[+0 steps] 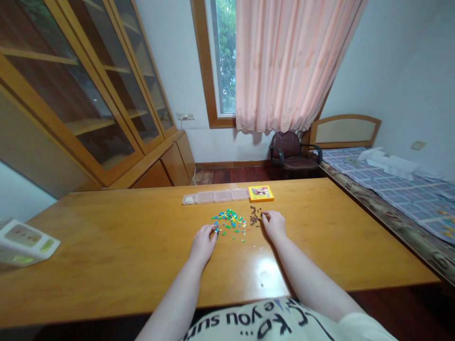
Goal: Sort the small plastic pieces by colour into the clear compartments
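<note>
While both forearms stretch forward over the wooden table (106, 246), the left hand (203, 241) lies palm down at the near left edge of a scatter of small coloured bricks (229, 221), mostly green, blue and yellow. Its fingers are bent, with the tips among the nearest pieces. Whether they pinch one cannot be told, as the pieces are too small. The right hand (274, 223) rests just to the right, fingers curled, thumb and forefinger drawn together at the near right side of a smaller heap of brown pieces (254, 215). It is likewise unclear whether a piece is held between them. The two heaps lie side by side in the middle of the table, between the hands and the far edge. Beyond them a long clear tray (215, 196) with several compartments lies crosswise, and a flat yellow box (261, 193) sits touching or just beside its right end. A white box (24, 241) stands at the table's far left, well apart. Behind the table are a dark red chair (293, 151), a pink curtain (284, 66), a glass-fronted cabinet (88, 94) on the left and a bed (408, 189) on the right.
</note>
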